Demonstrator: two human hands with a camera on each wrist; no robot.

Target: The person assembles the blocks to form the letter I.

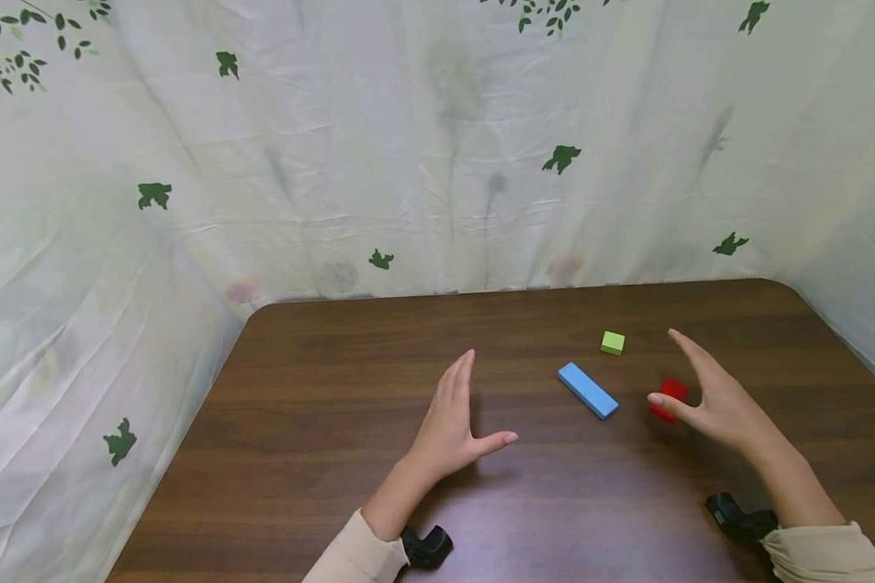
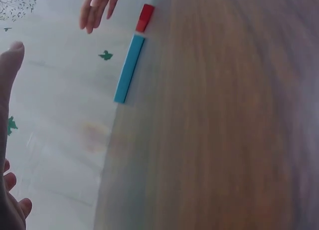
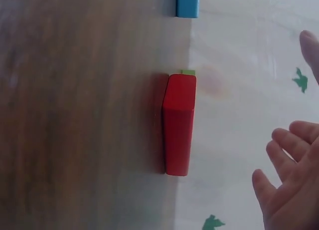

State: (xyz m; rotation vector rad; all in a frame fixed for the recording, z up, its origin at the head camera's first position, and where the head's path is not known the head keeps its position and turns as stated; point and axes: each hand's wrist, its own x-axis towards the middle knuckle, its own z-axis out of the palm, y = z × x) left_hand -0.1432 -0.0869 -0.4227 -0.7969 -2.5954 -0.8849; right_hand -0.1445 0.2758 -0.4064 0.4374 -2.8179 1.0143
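Observation:
Three blocks lie on the brown wooden table (image 1: pixel 299 453). The long blue block (image 1: pixel 587 390) lies at an angle between my two hands. Beyond it sits a small green block (image 1: pixel 612 342), mostly hidden behind the red one in the right wrist view. A red block (image 1: pixel 672 398) is partly covered by my right hand (image 1: pixel 722 405), which hovers over it with thumb and fingers spread, apart from it in the right wrist view. My left hand (image 1: pixel 445 433) is held above the table left of the blue block, fingers straight and thumb out, holding nothing.
A pale curtain (image 1: pixel 408 162) with green leaf and bird prints hangs behind the table and along its sides. Dark devices are strapped on both wrists, one at the left wrist (image 1: pixel 428 549) and one at the right wrist (image 1: pixel 740 518).

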